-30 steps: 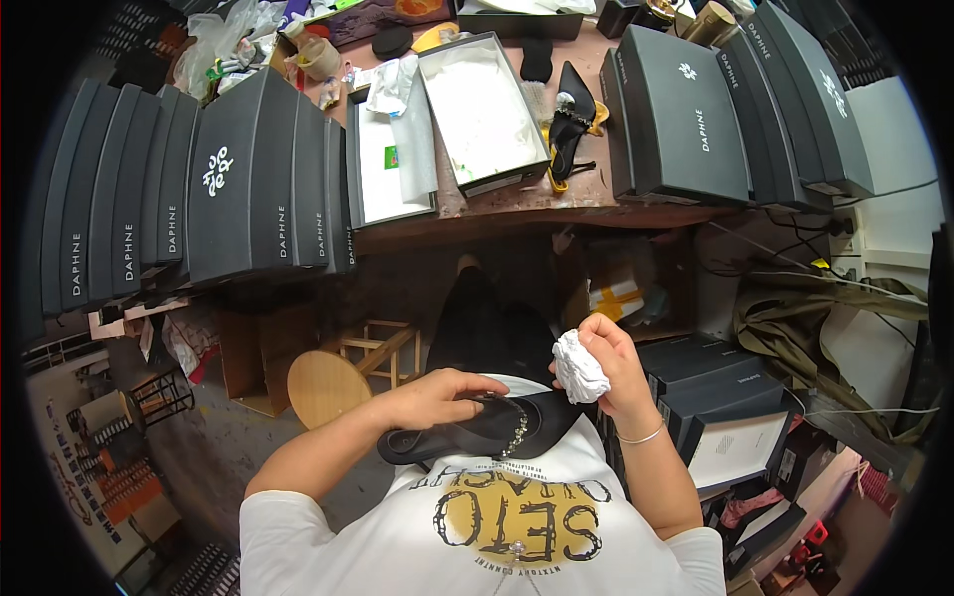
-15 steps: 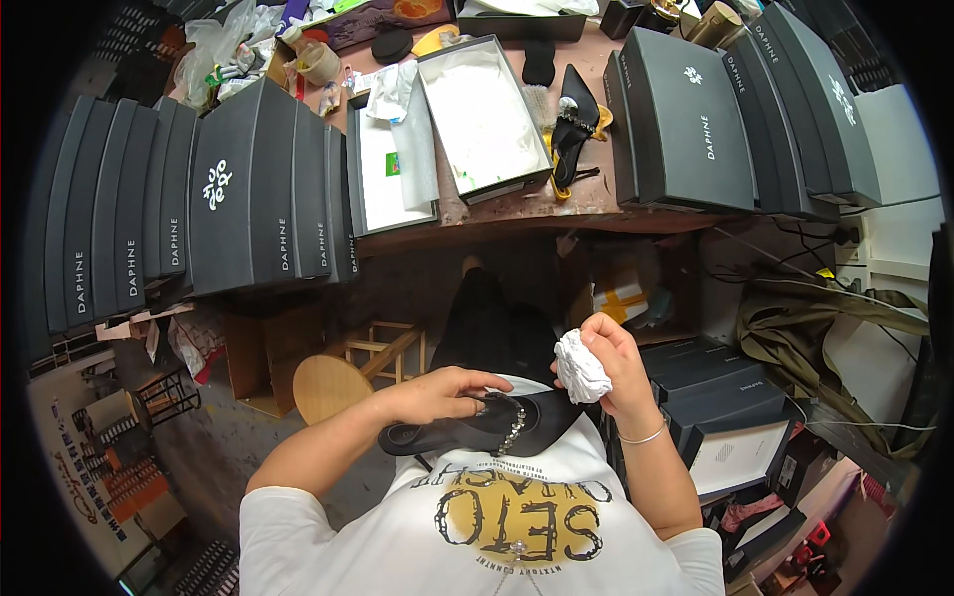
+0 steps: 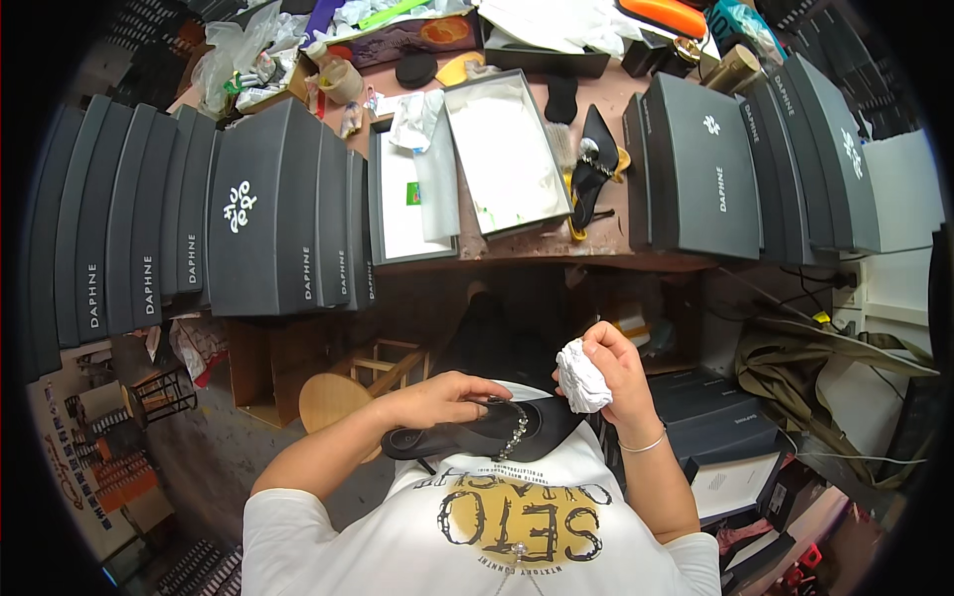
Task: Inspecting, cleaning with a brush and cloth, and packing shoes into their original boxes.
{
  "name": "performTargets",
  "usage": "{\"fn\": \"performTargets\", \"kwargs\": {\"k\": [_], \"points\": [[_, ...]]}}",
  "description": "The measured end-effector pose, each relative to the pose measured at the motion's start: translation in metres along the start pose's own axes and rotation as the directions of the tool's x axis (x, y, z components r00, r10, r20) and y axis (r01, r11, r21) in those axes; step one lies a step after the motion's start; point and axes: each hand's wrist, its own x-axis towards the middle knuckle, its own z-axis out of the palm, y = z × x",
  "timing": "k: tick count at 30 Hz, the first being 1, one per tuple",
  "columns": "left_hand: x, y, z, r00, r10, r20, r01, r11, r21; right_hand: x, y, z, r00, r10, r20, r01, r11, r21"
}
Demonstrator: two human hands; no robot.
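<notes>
My left hand [image 3: 437,397] grips a black pointed shoe [image 3: 477,435] with a sparkling chain strap, holding it flat against my chest. My right hand [image 3: 616,368] is closed on a crumpled ball of white paper [image 3: 580,377] just above the shoe's toe end. On the workbench ahead lies an open grey shoe box [image 3: 507,149] lined with white tissue, its lid [image 3: 402,199] beside it. Another black heeled shoe [image 3: 594,159] lies to the right of the box.
Rows of dark grey shoe boxes [image 3: 268,209] stand on the left, and more dark grey boxes [image 3: 715,169] on the right of the bench. Clutter, tape and bags fill the far bench edge. A round wooden stool [image 3: 333,397] stands below left. More boxes [image 3: 715,427] are stacked at my right.
Almost nothing has moved; both hands keep their hold on the shoe and paper ball, and the view has shifted slightly.
</notes>
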Motion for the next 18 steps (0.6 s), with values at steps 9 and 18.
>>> {"fn": "performTargets", "kwargs": {"k": [9,18], "points": [[-0.015,0.029,-0.065,0.999,0.04,-0.019,-0.041,0.997,-0.062,0.057,-0.045,0.056,0.999,-0.022,0.035,0.02,0.998,0.06],[-0.024,0.045,-0.117,0.998,0.056,0.003,-0.056,0.998,0.004,0.095,-0.054,0.088,0.999,-0.038,-0.019,0.039,0.999,0.021]]}}
